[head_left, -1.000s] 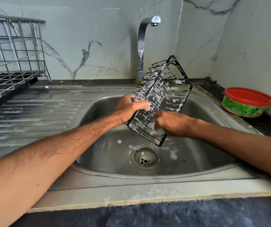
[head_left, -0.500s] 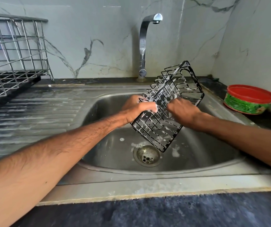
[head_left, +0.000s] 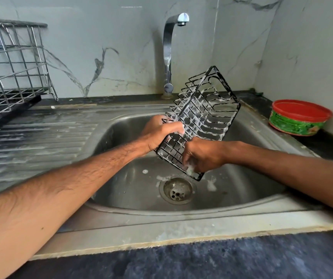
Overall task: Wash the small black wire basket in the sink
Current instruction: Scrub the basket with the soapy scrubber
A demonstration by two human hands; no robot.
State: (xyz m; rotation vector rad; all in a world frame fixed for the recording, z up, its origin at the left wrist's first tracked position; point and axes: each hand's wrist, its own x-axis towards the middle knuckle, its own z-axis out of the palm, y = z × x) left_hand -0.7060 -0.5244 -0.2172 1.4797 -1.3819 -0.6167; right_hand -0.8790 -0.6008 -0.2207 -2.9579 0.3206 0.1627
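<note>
The small black wire basket (head_left: 203, 115) hangs tilted above the steel sink (head_left: 125, 178), streaked with white soap foam. My left hand (head_left: 159, 133) grips its left edge, fingers curled round the wires. My right hand (head_left: 201, 156) is at the basket's lower end, fingers curled against the wires with foam under them; whether it holds a scrubber I cannot tell. The tap (head_left: 170, 51) stands behind the basket and no water is running from it.
A drain (head_left: 176, 190) with foam flecks lies at the sink bottom. A ribbed draining board (head_left: 31, 146) lies to the left, with a metal dish rack (head_left: 10, 73) behind it. A red-lidded green tub (head_left: 299, 117) sits on the dark counter at right.
My right hand has slid from the middle of the basket down to its lower end. The basket stays tilted in my left hand and has shifted slightly.
</note>
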